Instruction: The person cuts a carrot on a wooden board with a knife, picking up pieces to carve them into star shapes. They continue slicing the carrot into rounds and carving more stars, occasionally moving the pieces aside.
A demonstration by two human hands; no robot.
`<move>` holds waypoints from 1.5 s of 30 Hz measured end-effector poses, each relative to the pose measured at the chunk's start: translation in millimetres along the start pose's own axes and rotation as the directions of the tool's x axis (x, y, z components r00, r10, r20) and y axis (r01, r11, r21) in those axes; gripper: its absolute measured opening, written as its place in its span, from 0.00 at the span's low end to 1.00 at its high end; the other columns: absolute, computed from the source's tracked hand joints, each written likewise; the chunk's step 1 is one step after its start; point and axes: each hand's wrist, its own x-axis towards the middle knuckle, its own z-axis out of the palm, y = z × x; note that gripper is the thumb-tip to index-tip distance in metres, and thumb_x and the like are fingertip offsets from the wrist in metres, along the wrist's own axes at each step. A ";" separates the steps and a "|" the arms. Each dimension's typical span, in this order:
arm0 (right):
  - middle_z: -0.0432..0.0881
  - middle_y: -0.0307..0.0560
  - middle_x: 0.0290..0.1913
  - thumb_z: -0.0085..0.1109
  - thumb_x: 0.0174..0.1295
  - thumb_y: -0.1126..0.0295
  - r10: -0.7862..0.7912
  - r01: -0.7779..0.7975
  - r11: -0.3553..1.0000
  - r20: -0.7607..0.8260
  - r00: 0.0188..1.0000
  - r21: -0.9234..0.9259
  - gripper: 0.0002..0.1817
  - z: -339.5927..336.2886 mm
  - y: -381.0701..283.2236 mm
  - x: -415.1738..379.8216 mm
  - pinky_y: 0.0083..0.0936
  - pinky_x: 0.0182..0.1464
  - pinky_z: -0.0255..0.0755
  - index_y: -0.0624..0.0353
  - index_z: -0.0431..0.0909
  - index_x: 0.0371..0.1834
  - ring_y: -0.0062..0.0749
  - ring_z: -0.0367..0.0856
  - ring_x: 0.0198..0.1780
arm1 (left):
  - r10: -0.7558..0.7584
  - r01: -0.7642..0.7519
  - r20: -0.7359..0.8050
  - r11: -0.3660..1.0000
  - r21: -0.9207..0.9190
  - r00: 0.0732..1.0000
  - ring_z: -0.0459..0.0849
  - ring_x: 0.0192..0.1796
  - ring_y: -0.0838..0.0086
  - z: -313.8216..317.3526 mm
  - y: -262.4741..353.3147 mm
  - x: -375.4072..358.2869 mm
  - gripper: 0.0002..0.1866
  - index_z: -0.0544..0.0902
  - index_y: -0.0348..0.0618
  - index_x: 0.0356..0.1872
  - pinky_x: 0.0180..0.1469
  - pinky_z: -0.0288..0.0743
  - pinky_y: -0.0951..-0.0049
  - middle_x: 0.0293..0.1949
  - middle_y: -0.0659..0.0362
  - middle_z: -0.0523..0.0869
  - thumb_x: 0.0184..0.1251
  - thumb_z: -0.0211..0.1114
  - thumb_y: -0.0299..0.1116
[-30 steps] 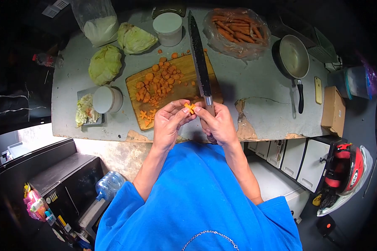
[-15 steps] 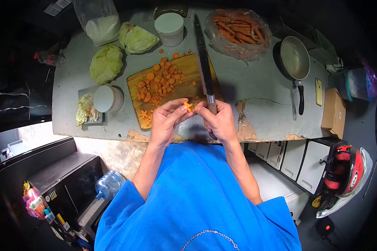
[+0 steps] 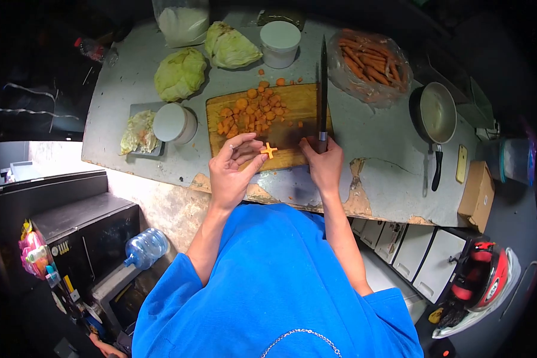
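Observation:
Between the thumb and fingers of my left hand (image 3: 235, 170) is a small cross-shaped carrot piece (image 3: 269, 150), held above the near edge of the wooden cutting board (image 3: 307, 101). My right hand (image 3: 324, 166) is closed round the handle of a long dark-bladed knife (image 3: 323, 83), whose blade points away from me, over the board's right side. Many cut carrot pieces (image 3: 259, 110) lie heaped on the left and middle of the board. A few more carrot bits sit on the table just beyond the board.
Cabbage pieces (image 3: 180, 74) and white lidded tubs (image 3: 280, 43) stand left and behind the board. A plastic bag of carrots (image 3: 370, 65) lies at the back right. A frying pan (image 3: 438, 113), a yellow phone (image 3: 462, 164) and a cardboard box (image 3: 478, 194) are at the right.
My hands have moved apart, the right one going rightward with the knife. The carrot cross stays in my left fingers. The whole view has shifted slightly.

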 end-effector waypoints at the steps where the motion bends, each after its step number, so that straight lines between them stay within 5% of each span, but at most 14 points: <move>1: 0.78 0.41 0.21 0.75 0.61 0.63 -0.028 0.026 0.999 -0.065 0.998 -0.026 0.16 4.8 3.9 2.0 0.36 0.33 0.71 0.67 0.86 0.36 0.29 0.76 0.26 | 0.080 -0.079 -0.006 0.994 0.080 0.997 0.91 0.54 0.71 -0.5 -1.9 -1.1 0.25 0.79 0.34 0.65 0.60 0.86 0.71 0.50 0.50 0.91 0.67 0.72 0.14; 8: 0.78 0.52 0.22 0.77 0.60 0.58 -0.075 0.063 0.981 -0.061 0.995 -0.185 0.20 10.7 24.4 18.4 0.39 0.33 0.70 0.67 0.84 0.32 0.37 0.75 0.25 | 0.226 -0.211 0.038 0.819 0.534 0.973 0.90 0.54 0.72 -33.4 -31.1 -9.0 0.24 0.77 0.33 0.66 0.58 0.86 0.73 0.48 0.52 0.92 0.70 0.72 0.17; 14: 0.91 0.52 0.33 0.74 0.65 0.62 -0.198 0.200 0.980 -0.051 0.979 0.025 0.17 8.8 26.2 16.8 0.33 0.42 0.77 0.68 0.87 0.42 0.35 0.87 0.35 | 0.033 0.045 -0.153 0.878 0.476 0.988 0.90 0.51 0.75 -80.4 -66.3 -22.5 0.21 0.77 0.32 0.64 0.54 0.85 0.74 0.46 0.53 0.92 0.73 0.70 0.20; 19: 0.92 0.49 0.35 0.71 0.68 0.64 -0.116 0.116 0.993 0.048 0.992 -0.011 0.15 0.7 23.7 16.5 0.29 0.45 0.77 0.67 0.89 0.46 0.30 0.89 0.39 | 0.084 0.026 -0.165 0.820 0.572 0.983 0.89 0.52 0.75 -90.9 -74.8 -33.3 0.22 0.77 0.32 0.64 0.55 0.82 0.74 0.48 0.52 0.92 0.73 0.72 0.23; 21: 0.91 0.42 0.35 0.69 0.71 0.68 -0.111 0.108 0.993 0.061 0.992 0.054 0.10 0.9 26.5 17.0 0.19 0.26 0.67 0.66 0.88 0.47 0.17 0.79 0.25 | 0.077 0.052 -0.200 0.820 0.570 0.977 0.88 0.55 0.75 -89.0 -71.2 -34.8 0.23 0.77 0.32 0.64 0.59 0.80 0.72 0.48 0.52 0.92 0.72 0.73 0.25; 25: 0.92 0.41 0.34 0.69 0.72 0.68 -0.162 0.162 0.987 0.073 0.984 0.016 0.10 -0.4 34.4 19.1 0.18 0.20 0.59 0.65 0.88 0.47 0.12 0.70 0.20 | -0.002 0.111 -0.259 0.907 0.406 0.966 0.86 0.58 0.74 -82.2 -64.8 -34.1 0.24 0.78 0.32 0.64 0.62 0.78 0.70 0.52 0.52 0.92 0.71 0.74 0.26; 28: 0.91 0.41 0.34 0.69 0.72 0.67 -0.147 0.144 0.988 0.060 0.987 0.048 0.11 -2.0 29.9 11.4 0.18 0.21 0.60 0.65 0.87 0.49 0.12 0.71 0.20 | 0.120 0.012 -0.285 0.907 0.421 0.951 0.89 0.54 0.67 -87.8 -71.2 -34.5 0.23 0.82 0.37 0.63 0.56 0.81 0.67 0.48 0.52 0.92 0.67 0.75 0.25; 31: 0.91 0.41 0.35 0.68 0.73 0.67 -0.075 0.070 0.995 0.068 0.995 0.070 0.12 -7.0 25.5 4.0 0.18 0.21 0.60 0.65 0.86 0.49 0.12 0.70 0.20 | 0.230 -0.051 -0.190 0.753 0.656 0.954 0.88 0.50 0.67 -90.9 -63.0 -37.4 0.23 0.84 0.38 0.61 0.55 0.81 0.68 0.47 0.52 0.91 0.64 0.77 0.25; 33: 0.85 0.43 0.35 0.70 0.69 0.66 -0.060 0.060 0.998 0.014 0.998 -0.025 0.14 -9.4 39.4 2.5 0.27 0.40 0.72 0.68 0.87 0.46 0.25 0.76 0.34 | 0.237 -0.090 -0.119 0.714 0.694 0.964 0.86 0.48 0.65 -91.0 -65.4 -38.7 0.23 0.87 0.38 0.57 0.53 0.81 0.66 0.46 0.52 0.90 0.60 0.80 0.25; 45: 0.85 0.54 0.42 0.69 0.69 0.66 -0.135 0.131 0.989 -0.066 0.989 -0.063 0.14 -19.4 36.0 -35.9 0.33 0.49 0.75 0.68 0.86 0.47 0.40 0.83 0.42 | 0.417 -0.265 0.002 0.573 0.776 0.909 0.86 0.46 0.63 -67.0 -43.8 3.3 0.15 0.88 0.37 0.51 0.51 0.81 0.67 0.46 0.52 0.89 0.64 0.76 0.23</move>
